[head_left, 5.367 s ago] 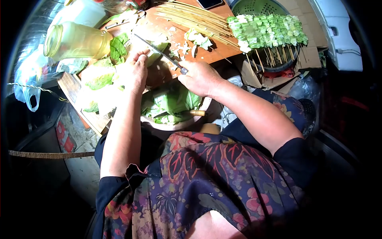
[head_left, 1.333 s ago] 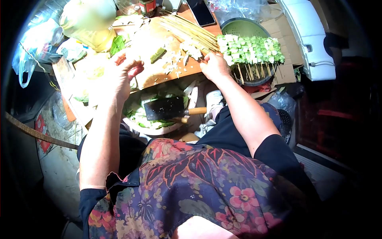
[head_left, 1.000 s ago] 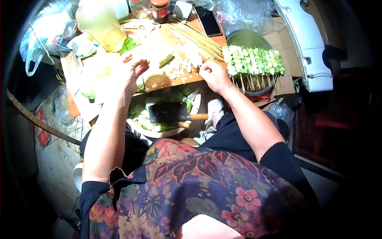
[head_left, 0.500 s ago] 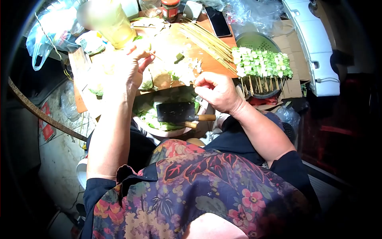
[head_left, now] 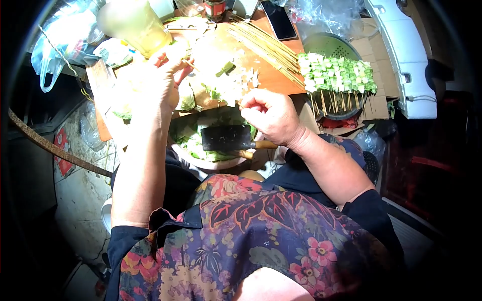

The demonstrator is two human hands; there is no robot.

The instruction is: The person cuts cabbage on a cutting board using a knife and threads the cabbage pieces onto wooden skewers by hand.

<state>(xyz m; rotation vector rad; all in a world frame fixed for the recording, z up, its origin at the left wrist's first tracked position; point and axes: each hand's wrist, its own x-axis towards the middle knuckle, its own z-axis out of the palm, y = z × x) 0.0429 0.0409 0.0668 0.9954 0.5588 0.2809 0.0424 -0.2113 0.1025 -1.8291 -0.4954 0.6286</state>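
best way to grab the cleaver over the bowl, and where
Probably take the cleaver by its wooden handle, from the person's right: it points that way, away from the broad blade. A second handle lies close on the body side, so come from above.

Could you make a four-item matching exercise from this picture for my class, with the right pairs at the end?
1 cleaver
2 phone
3 loaded skewers
4 right hand

A lined up over the colander
B curled, by the tabletop's near edge
C lying over the basin
D beside the bare sticks, screen dark

Pairs: 1-C, 2-D, 3-A, 4-B
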